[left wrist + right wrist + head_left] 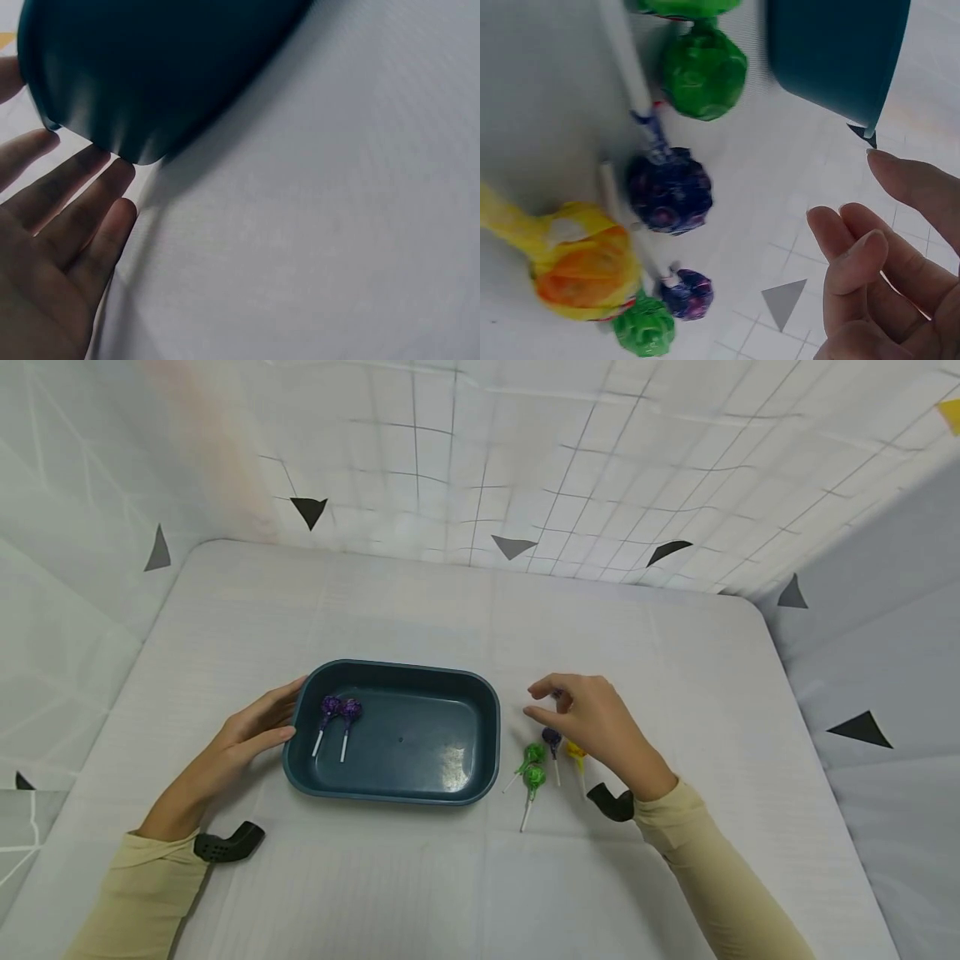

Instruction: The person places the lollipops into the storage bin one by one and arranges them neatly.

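Hovering just right of the bin (405, 718), held the right grip (592, 714) empty, with a moderate gap between thumb and fingers. Rested the left grip (251, 735), straight-fingered, against the bin's left end. Found the loose lollipops (534, 777) right of the bin, underneath and to the near side of the right grip, clearly the closer one; saw visible sticks running mostly nearward. Noted two purple lollipops (351, 710) inside, at the bin's left end.
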`<state>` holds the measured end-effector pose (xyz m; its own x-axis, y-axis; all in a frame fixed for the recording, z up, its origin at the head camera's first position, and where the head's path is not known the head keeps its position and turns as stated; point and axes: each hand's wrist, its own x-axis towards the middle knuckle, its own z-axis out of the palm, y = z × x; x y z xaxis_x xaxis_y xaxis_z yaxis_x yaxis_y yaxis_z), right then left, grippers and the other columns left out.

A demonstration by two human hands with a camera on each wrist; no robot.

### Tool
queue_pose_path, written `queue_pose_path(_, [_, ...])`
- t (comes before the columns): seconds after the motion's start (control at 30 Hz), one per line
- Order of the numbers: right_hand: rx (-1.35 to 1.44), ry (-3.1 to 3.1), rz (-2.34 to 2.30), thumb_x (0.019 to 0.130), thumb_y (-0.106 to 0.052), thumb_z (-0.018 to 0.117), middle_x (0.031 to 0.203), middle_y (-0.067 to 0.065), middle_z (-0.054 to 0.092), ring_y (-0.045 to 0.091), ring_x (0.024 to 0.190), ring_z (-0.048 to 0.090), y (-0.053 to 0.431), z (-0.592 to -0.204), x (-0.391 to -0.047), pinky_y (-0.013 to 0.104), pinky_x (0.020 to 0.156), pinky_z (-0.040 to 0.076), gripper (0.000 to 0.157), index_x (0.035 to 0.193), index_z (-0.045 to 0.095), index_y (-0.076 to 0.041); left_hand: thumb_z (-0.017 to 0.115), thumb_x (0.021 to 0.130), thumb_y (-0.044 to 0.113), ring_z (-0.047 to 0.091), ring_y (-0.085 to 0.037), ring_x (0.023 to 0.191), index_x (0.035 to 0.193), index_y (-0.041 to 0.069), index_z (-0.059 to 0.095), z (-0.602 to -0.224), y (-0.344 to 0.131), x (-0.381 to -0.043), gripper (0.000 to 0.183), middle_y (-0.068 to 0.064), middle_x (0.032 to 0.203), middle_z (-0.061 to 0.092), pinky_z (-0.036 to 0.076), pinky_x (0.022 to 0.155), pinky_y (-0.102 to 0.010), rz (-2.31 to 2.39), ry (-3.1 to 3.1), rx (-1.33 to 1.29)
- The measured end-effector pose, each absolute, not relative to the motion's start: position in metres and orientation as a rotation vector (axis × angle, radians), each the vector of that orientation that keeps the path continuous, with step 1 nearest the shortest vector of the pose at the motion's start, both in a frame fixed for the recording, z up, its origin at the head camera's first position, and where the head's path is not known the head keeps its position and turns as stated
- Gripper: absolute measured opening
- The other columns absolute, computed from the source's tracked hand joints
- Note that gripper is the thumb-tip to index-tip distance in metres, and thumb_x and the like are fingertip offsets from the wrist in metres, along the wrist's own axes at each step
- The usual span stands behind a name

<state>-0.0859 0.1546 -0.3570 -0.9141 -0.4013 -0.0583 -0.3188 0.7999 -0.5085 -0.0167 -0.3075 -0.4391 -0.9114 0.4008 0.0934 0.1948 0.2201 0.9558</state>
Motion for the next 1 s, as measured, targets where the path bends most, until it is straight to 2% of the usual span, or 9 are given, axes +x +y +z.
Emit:
queue_pose_path(0.43, [-0.511, 2.759, -0.771, 0.091, -0.025, 0.080, 0.110, 0.006, 0.079, 0.012, 0.072, 0.064, 0.175, -0.371, -0.078, 0.025, 0.057, 0.050, 0.030, 0.116, 0.077, -0.009, 0.044, 0.105, -0.005, 0.039, 0.008, 0.144, 0.164, 0.005, 0.027, -0.439, -0.308, -0.017, 0.062, 0.010, 0.166, 0.034, 0.034, 0.112, -0.006, 1.780, 2.308, 0.564])
queue_pose_path(0.63, [-0.472, 2.751, -0.763, 0.090, -0.023, 0.082, 0.109, 0.007, 0.079, 0.013, 0.071, 0.063, 0.182, -0.378, -0.075, 0.025, 0.058, 0.050, 0.033, 0.118, 0.076, -0.008, 0.045, 0.105, -0.004, 0.039, 0.008, 0.144, 0.164, 0.007, 0.027, -0.440, -0.308, -0.016, 0.062, 0.010, 0.166, 0.035, 0.033, 0.112, -0.006, 1.766, 2.328, 0.560])
queue_pose_path(1.0, [-0.477, 2.780, -0.647, 0.088, -0.027, 0.083, 0.099, 0.000, 0.078, 0.008, 0.068, 0.058, 0.192, -0.391, -0.068, 0.024, 0.058, 0.047, 0.032, 0.116, 0.077, -0.012, 0.045, 0.105, -0.003, 0.040, 0.007, 0.144, 0.164, 0.009, 0.028, -0.442, -0.307, -0.016, 0.062, 0.007, 0.167, 0.034, 0.034, 0.112, -0.006, 1.766, 2.325, 0.549])
